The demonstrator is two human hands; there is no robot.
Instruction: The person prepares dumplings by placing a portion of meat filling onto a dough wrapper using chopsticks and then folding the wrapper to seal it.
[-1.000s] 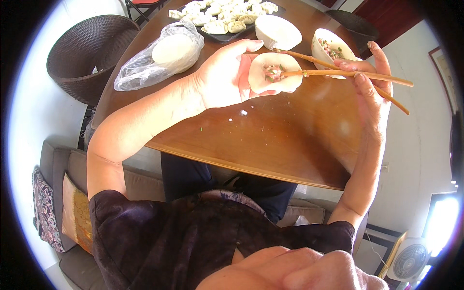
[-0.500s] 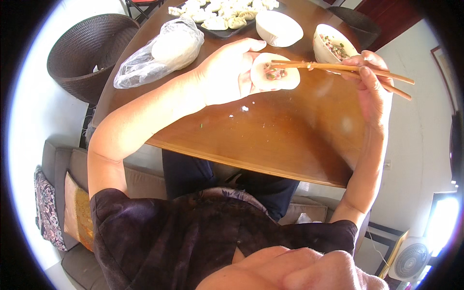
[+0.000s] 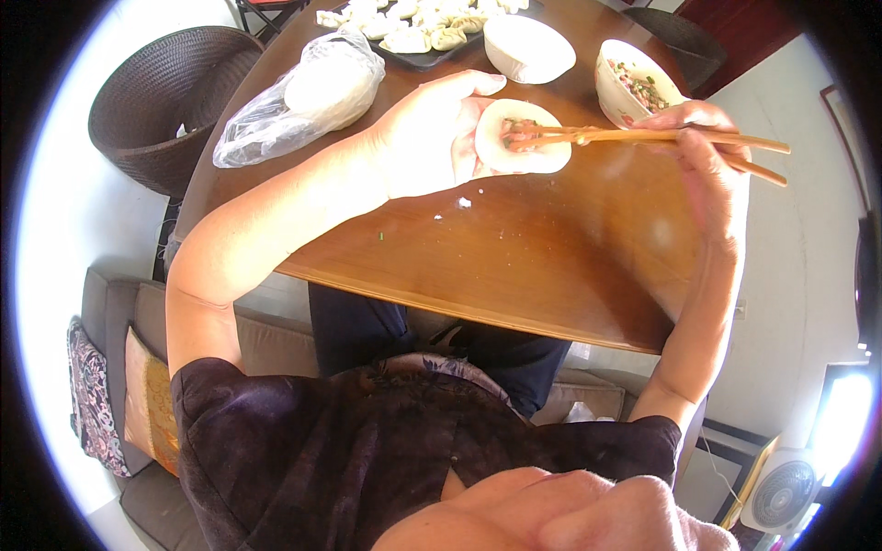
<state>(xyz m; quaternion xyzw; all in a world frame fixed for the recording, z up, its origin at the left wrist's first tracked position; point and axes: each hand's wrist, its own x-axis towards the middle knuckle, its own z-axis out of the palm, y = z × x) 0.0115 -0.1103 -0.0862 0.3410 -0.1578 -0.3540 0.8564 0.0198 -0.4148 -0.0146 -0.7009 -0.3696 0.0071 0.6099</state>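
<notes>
My left hand (image 3: 441, 129) is palm up, with a round dumpling wrapper (image 3: 542, 163) resting on its fingers and the thumb raised clear of it. A small heap of meat filling (image 3: 520, 134) with green bits sits in the wrapper's middle. My right hand (image 3: 707, 156) grips a pair of wooden chopsticks (image 3: 643, 135) whose tips touch the filling. Just beyond that hand stands a white bowl of filling (image 3: 617, 103). Farther back is a second white bowl (image 3: 528, 55), whose inside looks plain.
A dark tray (image 3: 424, 61) of folded dumplings (image 3: 406, 39) lies at the table's far side. Left of my forearm is a clear plastic bag (image 3: 266, 124) around a pale lump. White crumbs dot the wooden table (image 3: 478, 266). Woven chairs (image 3: 165, 101) stand beyond its edge.
The chopsticks have swung slightly lower and their tips are drawn closer together at the filling. The filling looks more bunched. My left hand and the wrapper have hardly moved.
</notes>
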